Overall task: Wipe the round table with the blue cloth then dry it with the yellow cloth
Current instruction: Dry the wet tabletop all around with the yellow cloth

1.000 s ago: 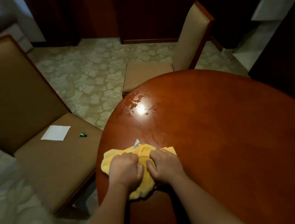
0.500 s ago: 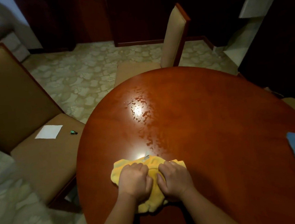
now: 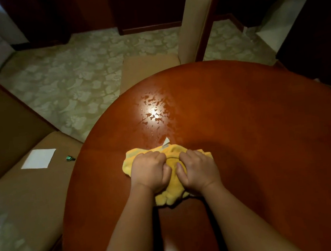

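The yellow cloth (image 3: 174, 181) lies bunched on the round reddish-brown table (image 3: 251, 137), near its left front part. My left hand (image 3: 149, 171) and my right hand (image 3: 197, 169) sit side by side on the cloth, fingers curled into its folds, pressing it onto the wood. A small white tag sticks up from the cloth's far edge. Beyond the cloth, wet streaks and droplets (image 3: 153, 112) glisten under a light reflection. The blue cloth is out of view.
A tan padded chair (image 3: 25, 177) stands left of the table, with a white paper (image 3: 38, 159) and a small green object (image 3: 70, 158) on its seat. A second chair (image 3: 190, 27) is tucked in at the far side. Patterned carpet covers the floor.
Both hands have pushed the yellow cloth forward toward the wet patch. The view has swung left, and the blue cloth at the table's right edge has left the frame.
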Motion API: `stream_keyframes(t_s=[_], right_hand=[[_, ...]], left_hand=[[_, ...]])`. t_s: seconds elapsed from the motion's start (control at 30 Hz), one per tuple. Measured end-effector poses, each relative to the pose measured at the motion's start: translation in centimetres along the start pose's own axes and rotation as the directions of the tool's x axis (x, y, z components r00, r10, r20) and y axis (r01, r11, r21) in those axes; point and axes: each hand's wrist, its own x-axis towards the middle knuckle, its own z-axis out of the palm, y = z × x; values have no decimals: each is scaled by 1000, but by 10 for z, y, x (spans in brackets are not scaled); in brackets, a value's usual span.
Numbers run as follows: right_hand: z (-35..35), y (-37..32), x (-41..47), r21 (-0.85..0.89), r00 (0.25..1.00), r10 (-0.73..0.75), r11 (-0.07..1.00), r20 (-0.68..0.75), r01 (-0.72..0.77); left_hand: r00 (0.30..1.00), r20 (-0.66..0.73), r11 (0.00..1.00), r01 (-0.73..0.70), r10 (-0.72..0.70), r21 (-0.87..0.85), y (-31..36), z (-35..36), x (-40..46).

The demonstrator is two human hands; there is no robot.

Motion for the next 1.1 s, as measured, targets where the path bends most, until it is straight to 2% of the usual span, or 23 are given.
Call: stream_keyframes(t_s=[0.33,0.47,0.63,0.87,1.1], right_hand=[[18,22,55,-48,997,82,995,-10,-82],[13,15,48,-39,996,86,996,9,-86],[-11,-5,1,-118,993,108,988,53,-101],[-59,-7,-98,-66,990,66,996,127,-58],[-101,11,-164,-52,987,87,995,132,-81]], left_hand=[[993,-59,994,-103,101,-22,-31,19,67],[996,-2,994,-94,94,55,-26,12,57],[996,57,996,-74,70,58,-1,0,8],[986,149,997,-71,67,24,69,-21,-76],[979,157,991,-118,127,-70,131,-21,-113]])
